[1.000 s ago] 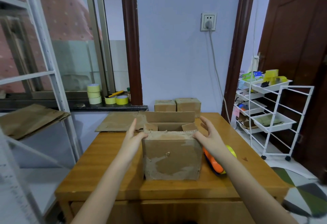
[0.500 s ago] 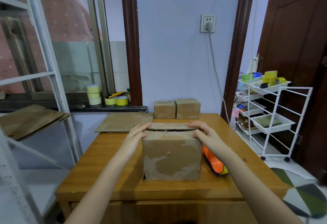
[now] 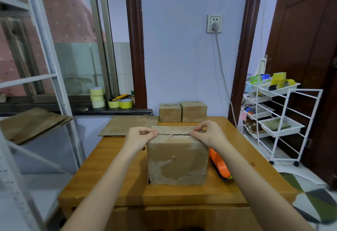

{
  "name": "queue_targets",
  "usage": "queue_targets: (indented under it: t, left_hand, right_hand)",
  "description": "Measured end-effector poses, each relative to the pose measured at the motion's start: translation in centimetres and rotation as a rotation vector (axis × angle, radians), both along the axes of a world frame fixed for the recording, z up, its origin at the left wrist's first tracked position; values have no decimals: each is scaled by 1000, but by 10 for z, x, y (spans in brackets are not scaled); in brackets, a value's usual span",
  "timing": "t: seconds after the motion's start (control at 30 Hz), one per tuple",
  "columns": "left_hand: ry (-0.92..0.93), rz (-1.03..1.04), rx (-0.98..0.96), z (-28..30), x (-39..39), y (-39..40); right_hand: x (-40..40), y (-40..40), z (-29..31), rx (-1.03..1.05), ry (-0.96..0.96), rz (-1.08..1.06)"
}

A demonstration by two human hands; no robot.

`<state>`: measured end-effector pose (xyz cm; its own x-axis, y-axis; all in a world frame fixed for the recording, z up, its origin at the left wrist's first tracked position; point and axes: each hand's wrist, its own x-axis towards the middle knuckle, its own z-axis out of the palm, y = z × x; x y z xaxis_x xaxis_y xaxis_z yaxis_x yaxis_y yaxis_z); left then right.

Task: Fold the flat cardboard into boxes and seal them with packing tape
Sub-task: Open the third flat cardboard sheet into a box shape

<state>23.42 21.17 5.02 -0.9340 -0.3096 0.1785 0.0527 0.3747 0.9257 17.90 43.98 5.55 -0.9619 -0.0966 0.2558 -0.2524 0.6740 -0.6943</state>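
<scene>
- the cardboard box (image 3: 177, 161) stands on the desk (image 3: 113, 176) between the two forearms, its front wall facing the camera, directly below both hands.
- the box looks worn: the brown facing is torn off in pale patches across the front, a small puncture sits near the middle of that wall, and the lower left corner gapes slightly.
- the left hand (image 3: 139, 136) pinches the left end of the top flaps at the seam; thumb and fingers are closed on the cardboard edge.
- the right hand (image 3: 207, 134) does the same at the right end, fingertips pressed on the flap edge where the corrugated fluting shows.
- step in hand, as i judge it: the top flaps are folded in and held shut along the centre seam, with no tape on it yet.
- the next move likely calls for one hand to hold the flaps down while the other takes the orange tape dispenser (image 3: 219, 167), which lies on the desk just below the right wrist, against the box's right side.
- the risk i see: the flaps may spring up if both hands let go together.
- beyond the hands, flat cardboard (image 3: 127, 125) lies at the desk's far left edge, awaiting folding.
- just past the fingertips, two finished boxes (image 3: 183, 112) sit side by side, touching, at the back of the desk.
- farther left of the left hand, tape rolls (image 3: 97, 97) are stacked on the window ledge.
</scene>
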Motion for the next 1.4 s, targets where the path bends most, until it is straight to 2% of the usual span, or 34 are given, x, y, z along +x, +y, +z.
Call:
queue_targets:
  t: [0.17,0.27,0.37,0.43,0.47,0.53,0.7,0.77,0.9,1.1,1.27,1.33,1.4]
  left_hand:
    - [-23,58,37,-4,-2,-1]
    - [25,113,-34,-6,-2,3]
    - [-171,109,52,0,2,7]
    - [-354,33,93,6,6,9]
    - [-383,1,96,9,9,9]
    - [-338,-48,90,11,10,5]
    - [-68,-139,128,5,12,-9]
    - [11,-183,84,-8,12,-14]
    - [33,-263,153,-45,14,-20]
    - [64,-270,27,-100,20,-22]
    - [83,-197,-35,-117,23,-23]
    - [28,-176,-131,-116,21,-24]
    - [-20,-130,-320,-115,17,-25]
  right_hand:
    - [1,8,-4,-216,36,72]
    - [1,11,-11,-277,-7,29]
    - [2,15,-13,-247,-289,31]
    - [6,18,-10,-205,-342,71]
    - [7,19,-9,-194,-319,95]
    - [7,21,-8,-205,-242,149]
    - [1,26,-22,-317,24,260]
    - [3,25,-37,-393,63,289]
    - [10,21,-76,-438,76,292]
    - [27,13,-117,-513,-8,287]
    - [29,20,-121,-450,-161,273]
    - [27,21,-112,-511,-250,256]
    - [25,19,-103,-531,-337,213]
